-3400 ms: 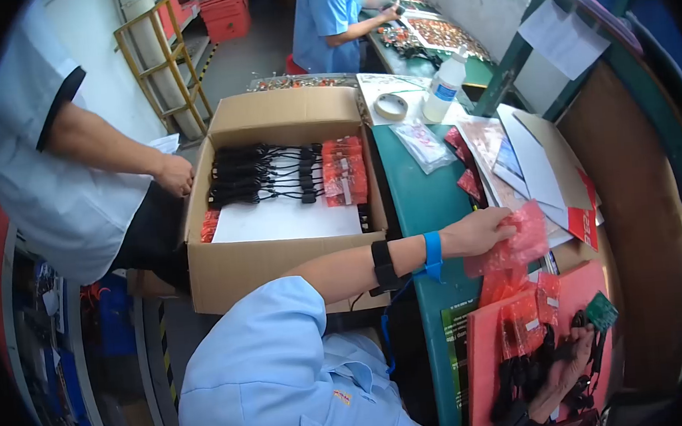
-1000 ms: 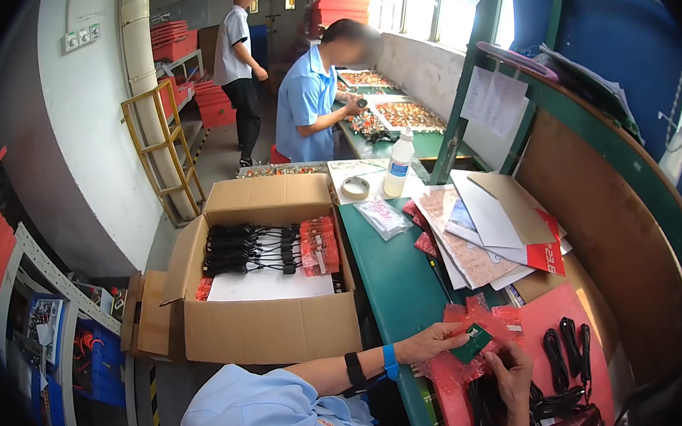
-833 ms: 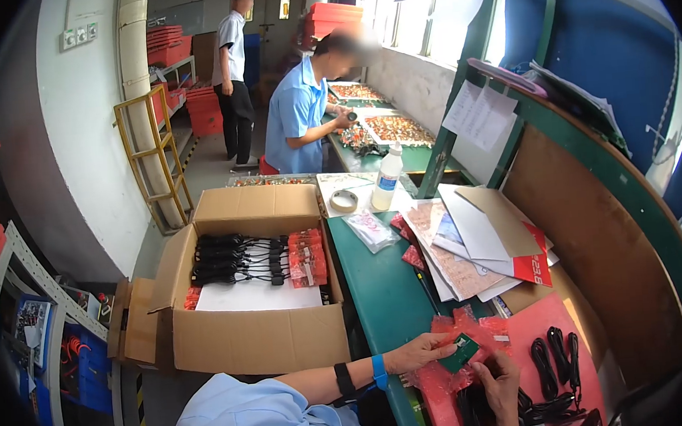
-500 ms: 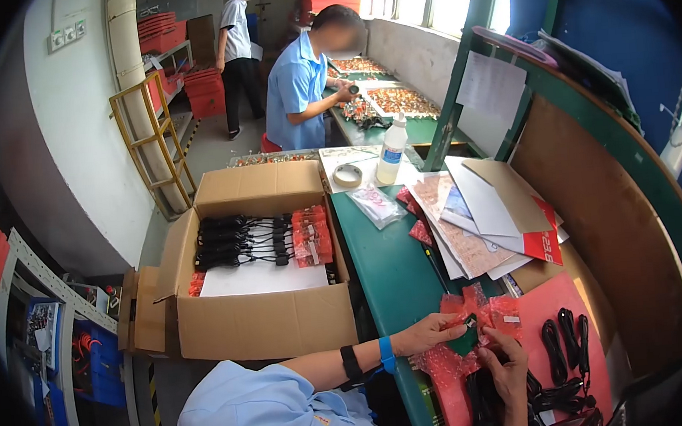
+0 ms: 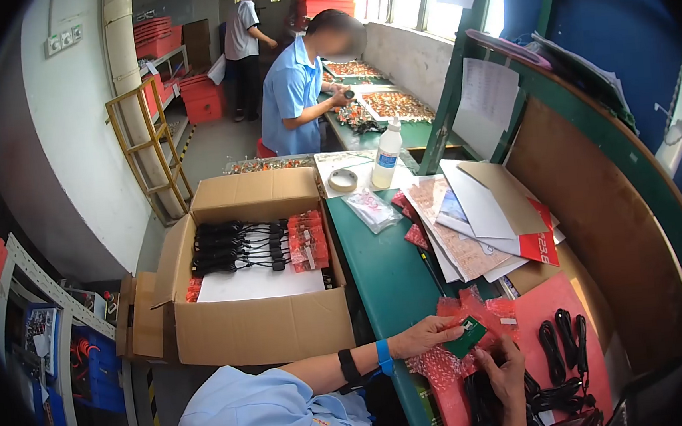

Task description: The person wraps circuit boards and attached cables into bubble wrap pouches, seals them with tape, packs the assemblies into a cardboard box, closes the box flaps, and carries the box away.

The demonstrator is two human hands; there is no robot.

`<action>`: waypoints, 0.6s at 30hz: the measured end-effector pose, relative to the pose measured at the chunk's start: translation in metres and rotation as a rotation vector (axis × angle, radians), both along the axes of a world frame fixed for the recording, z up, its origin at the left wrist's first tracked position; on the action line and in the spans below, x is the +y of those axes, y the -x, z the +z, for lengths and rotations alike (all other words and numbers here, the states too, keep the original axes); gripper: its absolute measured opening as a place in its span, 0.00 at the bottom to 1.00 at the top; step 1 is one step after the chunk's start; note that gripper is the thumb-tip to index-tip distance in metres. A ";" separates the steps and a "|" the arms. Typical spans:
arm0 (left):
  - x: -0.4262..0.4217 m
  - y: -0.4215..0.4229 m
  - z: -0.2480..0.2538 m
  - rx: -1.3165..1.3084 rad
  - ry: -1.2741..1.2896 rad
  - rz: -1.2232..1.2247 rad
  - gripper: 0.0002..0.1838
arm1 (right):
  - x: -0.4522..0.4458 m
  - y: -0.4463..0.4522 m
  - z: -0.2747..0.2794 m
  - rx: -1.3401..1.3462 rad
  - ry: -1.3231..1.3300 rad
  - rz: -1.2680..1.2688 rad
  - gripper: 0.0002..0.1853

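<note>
A green circuit board (image 5: 468, 337) is pinched at its left edge between the thumb and fingers of my left hand (image 5: 424, 337). Red bubble wrap (image 5: 436, 368) lies under and around the board, spread over the table edge and a red sheet. My right hand (image 5: 504, 370) is curled at the lower right of the board, thumb and fingers closing on the red bubble wrap; its fingertips are partly hidden. Coiled black cables (image 5: 566, 339) lie on the red sheet (image 5: 534, 310) to the right of my right hand, and more dark cable shows beneath it.
An open cardboard box (image 5: 262, 327) at left holds black cables with red bubble-wrapped ends. Papers (image 5: 467, 243), a bottle (image 5: 387, 155), a tape roll (image 5: 343, 181) and a plastic bag (image 5: 373, 210) lie on the green table (image 5: 365, 267). A co-worker (image 5: 292, 97) sits beyond; another person stands farther back.
More of the green circuit board's face now shows between my hands. My right hand has shifted slightly down and away from it. The standing person at the back has changed posture.
</note>
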State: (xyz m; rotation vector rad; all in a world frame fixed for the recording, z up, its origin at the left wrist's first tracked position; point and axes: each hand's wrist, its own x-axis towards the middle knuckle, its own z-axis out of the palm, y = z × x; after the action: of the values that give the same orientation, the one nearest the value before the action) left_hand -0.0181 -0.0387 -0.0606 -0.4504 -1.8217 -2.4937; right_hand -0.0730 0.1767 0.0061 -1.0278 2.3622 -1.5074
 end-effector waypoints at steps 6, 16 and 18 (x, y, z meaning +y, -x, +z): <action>0.001 -0.001 -0.003 0.002 0.010 0.005 0.22 | -0.004 0.001 -0.003 0.076 0.008 0.050 0.13; 0.003 0.006 -0.012 0.031 0.009 -0.018 0.22 | -0.001 -0.003 -0.004 0.069 -0.035 0.014 0.13; 0.002 0.003 -0.007 -0.009 -0.016 0.014 0.22 | 0.000 0.000 -0.002 0.115 0.006 -0.005 0.14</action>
State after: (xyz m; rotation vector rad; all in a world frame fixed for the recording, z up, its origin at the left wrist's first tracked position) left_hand -0.0213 -0.0366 -0.0672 -0.4247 -1.7999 -2.5036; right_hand -0.0735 0.1768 0.0039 -1.1398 2.4400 -1.4957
